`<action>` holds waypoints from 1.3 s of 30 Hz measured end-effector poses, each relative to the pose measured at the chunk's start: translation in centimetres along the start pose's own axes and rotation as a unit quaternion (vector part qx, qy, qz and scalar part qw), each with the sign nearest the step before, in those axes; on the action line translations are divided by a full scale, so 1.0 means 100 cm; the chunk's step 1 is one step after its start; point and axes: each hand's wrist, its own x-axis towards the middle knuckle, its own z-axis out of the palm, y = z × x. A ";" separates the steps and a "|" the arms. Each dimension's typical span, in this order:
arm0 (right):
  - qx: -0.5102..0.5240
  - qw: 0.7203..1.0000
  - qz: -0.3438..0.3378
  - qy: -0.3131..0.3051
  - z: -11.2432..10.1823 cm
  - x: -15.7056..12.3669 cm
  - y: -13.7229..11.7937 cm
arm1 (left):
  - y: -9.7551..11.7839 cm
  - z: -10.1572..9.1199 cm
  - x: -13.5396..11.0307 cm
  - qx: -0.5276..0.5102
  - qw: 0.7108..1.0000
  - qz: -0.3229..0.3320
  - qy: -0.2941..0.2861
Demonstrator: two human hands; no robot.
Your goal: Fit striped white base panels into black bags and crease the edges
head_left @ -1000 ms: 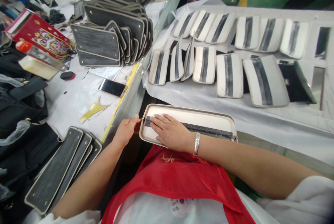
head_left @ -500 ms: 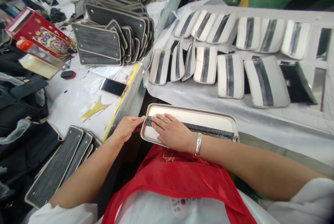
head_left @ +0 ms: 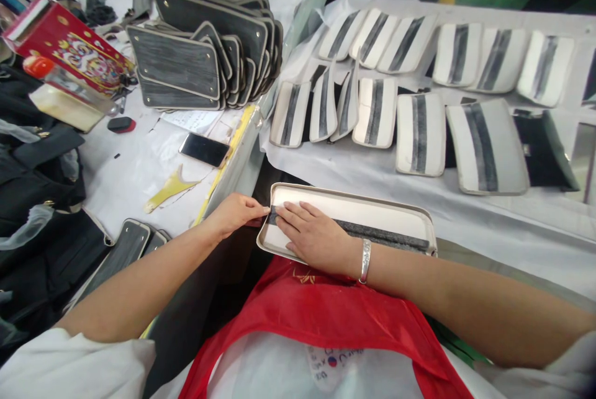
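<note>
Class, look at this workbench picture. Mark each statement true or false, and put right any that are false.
1. The right hand lies flat on the cream panel, over its dark strip. True.
2. The left hand holds a pair of scissors. False: it pinches the cream panel's left end, where the dark strip begins.
3. A bracelet sits on the right wrist. True.
4. The striped white panels ahead are piled in one tall stack. False: they lie spread out in rows on the white cloth.
</note>
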 end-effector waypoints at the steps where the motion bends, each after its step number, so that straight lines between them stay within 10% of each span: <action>1: 0.000 1.000 0.000 0.001 0.000 0.000 0.000 | 0.000 0.000 0.001 0.013 1.000 0.006 -0.004; 12: -0.007 1.000 0.005 -0.005 0.000 0.002 -0.004 | 0.000 -0.013 0.012 0.071 0.988 0.000 -0.140; 23: 0.221 0.965 0.131 -0.057 -0.024 0.006 -0.003 | -0.012 -0.005 0.012 0.109 0.983 0.050 -0.137; 27: 0.091 0.988 0.121 0.015 -0.027 -0.010 -0.016 | -0.005 -0.003 0.008 0.178 0.973 0.100 -0.108; 33: -0.041 0.962 0.267 -0.022 -0.043 -0.060 -0.018 | -0.001 -0.004 0.009 0.404 0.886 0.223 -0.032; 39: -0.053 0.964 0.262 0.001 -0.035 -0.072 -0.008 | -0.004 0.012 -0.002 0.527 0.760 0.362 0.113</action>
